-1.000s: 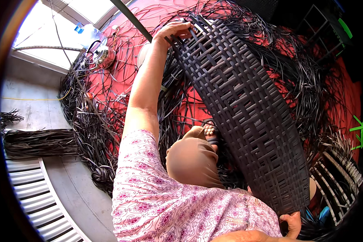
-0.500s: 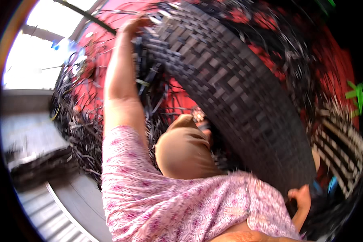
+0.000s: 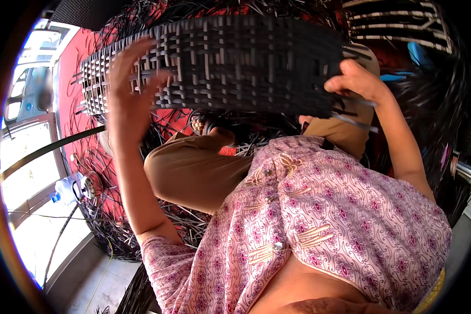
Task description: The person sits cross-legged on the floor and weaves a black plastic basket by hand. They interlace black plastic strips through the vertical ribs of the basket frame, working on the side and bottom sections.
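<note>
Two bare arms reach up from the lower part of the view and carry a woven panel (image 3: 220,63) between them. The panel is the biggest thing here: a long dark mat of flat plastic strips plaited over and under, lying crosswise and level above the person's lap, with loose strip ends sticking out at both short edges. The left hand (image 3: 128,94) is raised in front of the panel's left end, palm flat against the weave and fingers spread; it is blurred, so I cannot tell whether its grip is closed on the edge or only pressing. The right hand (image 3: 353,81) is at the panel's right end, arm bent at the elbow, grip closed around the panel's lower right edge with loose strips poking out past the knuckles.

Below the panel sit the person's bent knee in tan trousers (image 3: 193,170) and a pink patterned shirt (image 3: 319,220). Behind and below the panel, a red mat (image 3: 83,57) is strewn with tangled black strips (image 3: 110,230). Left of the panel, near the knee, a small white-and-blue bottle (image 3: 65,188) lies among the strips. Right of the panel, more black strips (image 3: 434,115) hang in a dense bundle.
</note>
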### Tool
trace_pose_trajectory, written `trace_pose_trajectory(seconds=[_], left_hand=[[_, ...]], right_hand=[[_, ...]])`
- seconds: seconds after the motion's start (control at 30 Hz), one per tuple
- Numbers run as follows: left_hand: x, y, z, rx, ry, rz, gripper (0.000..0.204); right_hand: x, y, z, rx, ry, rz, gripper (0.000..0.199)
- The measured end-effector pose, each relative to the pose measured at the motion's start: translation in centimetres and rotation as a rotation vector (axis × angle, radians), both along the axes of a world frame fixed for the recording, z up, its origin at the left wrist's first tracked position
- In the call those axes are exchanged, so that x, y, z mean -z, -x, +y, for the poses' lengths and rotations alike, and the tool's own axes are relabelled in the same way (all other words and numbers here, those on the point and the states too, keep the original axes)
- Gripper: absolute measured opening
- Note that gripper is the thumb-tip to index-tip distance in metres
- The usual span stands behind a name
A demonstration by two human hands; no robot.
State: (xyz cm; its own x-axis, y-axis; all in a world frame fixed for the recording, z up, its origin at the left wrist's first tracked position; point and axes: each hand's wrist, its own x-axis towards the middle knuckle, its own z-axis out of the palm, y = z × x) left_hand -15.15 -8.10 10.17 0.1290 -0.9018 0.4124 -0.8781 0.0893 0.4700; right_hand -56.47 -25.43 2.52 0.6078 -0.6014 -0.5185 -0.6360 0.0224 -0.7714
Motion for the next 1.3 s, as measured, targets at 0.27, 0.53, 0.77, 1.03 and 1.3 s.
trace_pose_trajectory(seconds=[0.27,0.53,0.77,1.03,1.3], left_hand=[[4.1,20.2,-3.5,0.437,0.0,-0.27,0.115],[1.1,19.8,-6.2,0.044,0.197,-0.365,0.098],[-2.1,12.9,-8.7,-0.138,0.477,-0.336,0.032],[-10.5,-10.4,-12.7,-0.424,0.258,-0.335,0.036],[-15.6,-19.4,-13.8,-0.396,0.174,-0.322,0.036]], right_hand=[[-2.9,-2.7,-2.2,-0.169,-0.052,-0.424,0.032],[-3.5,-12.0,-9.0,-0.559,-0.583,-0.568,0.024],[-9.5,-17.7,-9.5,-0.557,-0.539,-0.593,0.021],[-10.1,-16.6,-10.1,-0.462,-0.325,-0.812,0.02],[6.2,-16.8,-10.4,-0.316,-0.177,-0.637,0.032]])
